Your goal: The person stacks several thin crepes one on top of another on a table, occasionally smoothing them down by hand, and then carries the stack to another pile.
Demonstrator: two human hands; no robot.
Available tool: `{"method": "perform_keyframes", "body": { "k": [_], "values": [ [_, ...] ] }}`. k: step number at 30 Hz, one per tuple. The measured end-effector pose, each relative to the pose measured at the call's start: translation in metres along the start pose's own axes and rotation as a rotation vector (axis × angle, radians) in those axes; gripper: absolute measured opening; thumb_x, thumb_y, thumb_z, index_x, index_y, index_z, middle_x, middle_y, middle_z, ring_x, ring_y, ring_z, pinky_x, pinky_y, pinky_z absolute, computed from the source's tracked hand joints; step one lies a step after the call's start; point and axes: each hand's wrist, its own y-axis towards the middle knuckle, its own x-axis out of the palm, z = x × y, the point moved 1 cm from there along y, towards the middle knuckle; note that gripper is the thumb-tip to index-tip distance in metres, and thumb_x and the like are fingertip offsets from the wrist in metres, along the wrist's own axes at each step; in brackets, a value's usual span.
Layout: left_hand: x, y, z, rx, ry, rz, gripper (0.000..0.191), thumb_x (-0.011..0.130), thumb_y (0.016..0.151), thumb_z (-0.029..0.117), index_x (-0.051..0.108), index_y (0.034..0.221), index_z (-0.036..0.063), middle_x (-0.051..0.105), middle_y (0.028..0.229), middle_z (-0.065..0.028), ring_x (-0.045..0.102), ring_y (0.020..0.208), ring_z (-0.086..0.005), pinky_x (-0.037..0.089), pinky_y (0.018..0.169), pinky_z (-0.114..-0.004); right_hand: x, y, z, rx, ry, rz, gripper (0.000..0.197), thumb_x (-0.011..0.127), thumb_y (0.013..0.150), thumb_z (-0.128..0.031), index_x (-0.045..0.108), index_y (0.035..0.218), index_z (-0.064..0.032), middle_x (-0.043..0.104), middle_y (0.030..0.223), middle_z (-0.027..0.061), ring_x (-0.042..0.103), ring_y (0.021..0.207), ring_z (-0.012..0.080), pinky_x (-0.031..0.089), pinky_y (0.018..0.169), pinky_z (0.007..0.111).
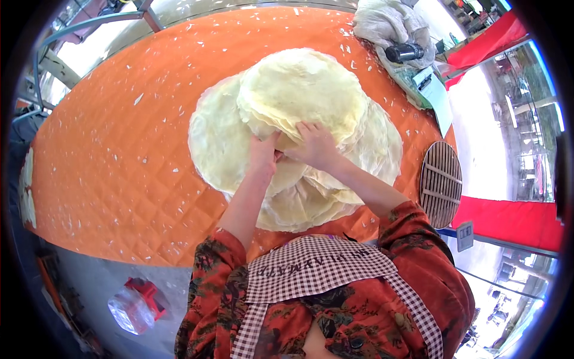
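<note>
Several large, thin, pale yellow round flatbreads lie in overlapping piles before me. The top pile of flatbreads (305, 89) sits at the far side, its layered near edge facing me. My left hand (263, 152) pinches flatbread at that near edge, thumb up and fingertips partly hidden. Close on its right, my right hand (316, 146) has its fingers curled over the same edge, gripping it. More flatbreads spread out beneath: a left pile (217, 130), a right pile (381, 143) and a creased, folded near pile (300, 206).
An orange quilted table cover (121, 170) carries scattered white flakes. At the far right lie a whitish cloth (390, 22), a black bottle (403, 53) and a clipboard with paper (432, 92). A round slatted board (441, 184) stands at the right edge. A clear plastic container (130, 309) is on the floor.
</note>
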Motion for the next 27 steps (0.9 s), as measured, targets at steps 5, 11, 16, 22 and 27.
{"method": "perform_keyframes", "body": {
  "k": [5,11,16,22,27],
  "values": [
    [-0.002,0.006,-0.009,0.087,0.204,0.064,0.053,0.064,0.078,0.002,0.041,0.125,0.0107,0.056,0.108,-0.0101,0.060,0.082,-0.0221,0.050,0.053,-0.032,0.016,0.017,0.027,0.046,-0.094,-0.139,0.030,0.066,0.073,-0.029,0.063,0.088,-0.0025,0.063,0.089,0.0141,0.060,0.084,0.0300,0.049,0.073,0.043],
    [-0.006,0.014,-0.018,0.141,0.255,0.200,0.051,0.064,0.074,0.001,0.046,0.121,0.0106,0.058,0.098,-0.0083,0.060,0.074,-0.0211,0.047,0.047,-0.033,-0.114,0.207,0.164,-0.053,-0.168,-0.194,0.041,0.068,0.071,-0.033,0.065,0.092,0.0021,0.065,0.089,0.0213,0.063,0.083,0.0290,0.050,0.073,0.040],
    [-0.008,0.020,-0.017,0.084,0.286,0.177,0.052,0.065,0.074,0.000,0.044,0.121,0.0105,0.058,0.102,-0.0095,0.061,0.077,-0.0222,0.048,0.049,-0.033,-0.245,0.302,0.219,0.272,-0.124,0.171,0.025,0.065,0.068,-0.014,0.064,0.084,0.0044,0.064,0.082,0.0249,0.063,0.082,0.0323,0.048,0.072,0.044],
    [-0.014,0.023,-0.023,0.155,0.170,0.141,0.052,0.063,0.075,-0.001,0.041,0.121,0.0099,0.055,0.109,-0.0113,0.061,0.082,-0.0234,0.052,0.054,-0.035,-0.338,0.336,0.189,0.062,-0.563,0.146,0.033,0.069,0.066,-0.025,0.064,0.080,0.0051,0.063,0.081,0.0249,0.062,0.077,0.0339,0.048,0.067,0.043],
    [-0.010,-0.002,-0.007,0.083,0.155,0.153,0.048,0.058,0.079,-0.002,0.041,0.122,0.0105,0.055,0.113,-0.0117,0.060,0.093,-0.0259,0.054,0.063,-0.038,-0.239,0.227,0.132,-0.110,-0.462,0.178,0.027,0.062,0.071,-0.023,0.065,0.086,0.0002,0.063,0.086,0.0224,0.062,0.078,0.0330,0.049,0.068,0.044]
  ]
}}
